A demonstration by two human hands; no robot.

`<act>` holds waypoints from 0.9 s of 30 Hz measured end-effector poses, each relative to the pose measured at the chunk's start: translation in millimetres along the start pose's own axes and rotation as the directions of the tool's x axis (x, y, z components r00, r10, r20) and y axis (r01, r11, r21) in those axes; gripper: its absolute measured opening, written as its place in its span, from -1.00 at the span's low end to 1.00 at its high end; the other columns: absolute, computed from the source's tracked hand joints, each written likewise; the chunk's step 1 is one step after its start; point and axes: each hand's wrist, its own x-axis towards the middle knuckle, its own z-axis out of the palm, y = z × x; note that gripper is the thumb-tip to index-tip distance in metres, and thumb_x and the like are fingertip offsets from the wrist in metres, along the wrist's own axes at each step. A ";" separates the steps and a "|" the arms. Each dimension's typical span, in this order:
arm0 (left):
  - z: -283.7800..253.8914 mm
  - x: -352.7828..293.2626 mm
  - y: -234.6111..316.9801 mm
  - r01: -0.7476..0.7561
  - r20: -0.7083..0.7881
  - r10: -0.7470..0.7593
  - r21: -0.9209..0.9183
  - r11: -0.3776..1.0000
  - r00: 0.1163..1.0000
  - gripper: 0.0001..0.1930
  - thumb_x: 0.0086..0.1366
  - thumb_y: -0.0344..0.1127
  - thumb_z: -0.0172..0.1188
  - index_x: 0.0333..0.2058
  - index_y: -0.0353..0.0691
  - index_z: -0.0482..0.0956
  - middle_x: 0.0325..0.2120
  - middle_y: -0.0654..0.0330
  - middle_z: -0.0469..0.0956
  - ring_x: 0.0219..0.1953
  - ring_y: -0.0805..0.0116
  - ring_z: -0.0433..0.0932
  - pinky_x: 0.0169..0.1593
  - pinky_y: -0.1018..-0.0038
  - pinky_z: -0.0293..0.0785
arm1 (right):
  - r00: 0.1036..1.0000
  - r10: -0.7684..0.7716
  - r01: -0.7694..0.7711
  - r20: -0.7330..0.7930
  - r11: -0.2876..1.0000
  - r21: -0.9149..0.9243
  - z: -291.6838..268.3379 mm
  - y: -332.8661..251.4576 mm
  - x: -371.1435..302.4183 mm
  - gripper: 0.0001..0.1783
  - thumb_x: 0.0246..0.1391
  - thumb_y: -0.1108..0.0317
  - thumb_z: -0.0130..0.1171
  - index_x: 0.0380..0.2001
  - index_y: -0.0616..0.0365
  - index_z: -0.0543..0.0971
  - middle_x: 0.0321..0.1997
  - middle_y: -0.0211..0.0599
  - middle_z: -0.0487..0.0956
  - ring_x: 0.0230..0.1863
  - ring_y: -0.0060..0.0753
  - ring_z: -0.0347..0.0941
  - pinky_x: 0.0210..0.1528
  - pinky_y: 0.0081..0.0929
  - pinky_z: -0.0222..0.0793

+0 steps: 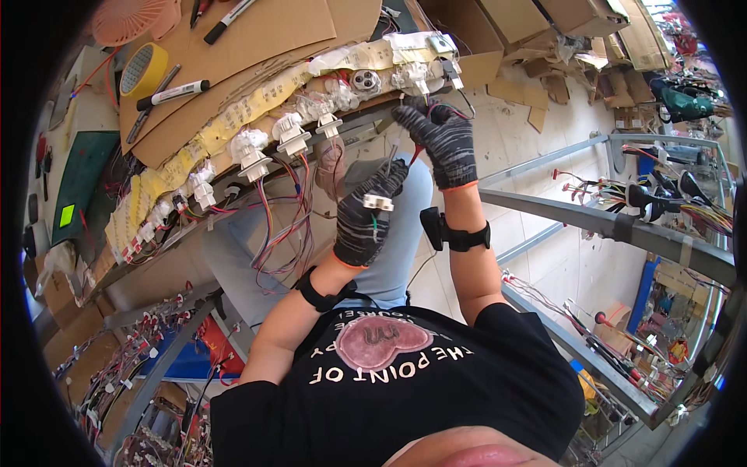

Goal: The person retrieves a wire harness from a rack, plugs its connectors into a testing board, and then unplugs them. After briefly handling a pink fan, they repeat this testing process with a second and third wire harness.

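Observation:
My left hand, in a dark striped knit glove, is closed round thin wires. A white plug connector shows against the glove, with a short green wire below it. Further up and to the right, my right hand, gloved alike, has its fingers bent round wires at the board's edge. A red wire shows between the two hands. Just beyond the right fingertips sits a white connector on the taped board edge. The fingertips' exact grip is partly hidden.
Several white connectors with hanging wires line the board. Cardboard, markers and a yellow tape roll lie behind it. A metal frame with wire bundles stands at the right; more wires hang at lower left.

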 end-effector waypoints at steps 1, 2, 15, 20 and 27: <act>1.4 3.0 9.9 -0.081 0.001 0.081 0.098 0.992 0.997 -0.65 0.21 -0.55 -0.17 -0.03 -0.31 0.42 -0.06 0.09 0.45 -0.07 0.27 0.46 0.01 0.45 0.38 | 1.000 -0.006 0.007 -0.015 0.997 0.071 3.1 0.1 -1.9 -0.78 -0.10 0.33 0.28 -0.37 0.23 0.59 -0.56 -0.42 0.55 -0.59 -0.68 0.33 -0.53 -0.69 0.20; 2.4 4.8 15.7 -0.159 0.009 0.160 0.195 0.968 0.987 -0.64 0.20 -0.56 -0.18 -0.03 -0.31 0.42 -0.07 0.09 0.46 -0.08 0.27 0.47 0.01 0.45 0.37 | 1.000 -0.010 0.014 -0.029 0.990 0.141 4.1 0.5 -3.5 -0.79 -0.11 0.35 0.28 -0.37 0.22 0.59 -0.57 -0.43 0.55 -0.60 -0.69 0.32 -0.55 -0.70 0.19; 4.7 7.1 17.9 -0.163 -0.174 0.272 0.472 0.866 0.946 -0.67 0.20 -0.39 -0.05 -0.05 -0.25 0.44 -0.07 -0.01 0.42 -0.01 0.04 0.37 0.09 0.27 0.22 | 0.992 0.026 -0.087 0.126 0.855 0.512 -0.7 8.9 10.6 -0.76 -0.01 0.26 0.16 -0.58 0.21 0.48 -0.63 -0.39 0.44 -0.61 -0.59 0.30 -0.47 -0.65 0.26; 2.4 -3.7 12.5 -0.028 -0.265 0.089 0.228 0.973 0.960 -0.67 0.22 -0.38 0.03 -0.04 -0.33 0.37 -0.11 0.12 0.44 -0.05 0.28 0.40 0.01 0.41 0.32 | 0.989 0.069 -0.121 0.133 0.889 0.441 0.3 7.1 13.0 -0.75 0.00 0.26 0.15 -0.61 0.20 0.47 -0.63 -0.38 0.45 -0.63 -0.58 0.31 -0.44 -0.65 0.31; 27.3 -16.6 -6.3 -0.212 -0.530 0.015 -0.312 0.926 0.848 -0.53 0.24 0.00 0.04 -0.05 -0.26 0.32 -0.42 0.40 0.37 -0.50 0.68 0.27 -0.41 0.69 0.25 | 0.986 0.162 -0.160 0.030 0.900 0.405 11.2 -0.4 9.8 -0.78 0.00 0.27 0.16 -0.55 0.21 0.51 -0.65 -0.39 0.48 -0.69 -0.65 0.26 -0.57 -0.74 0.22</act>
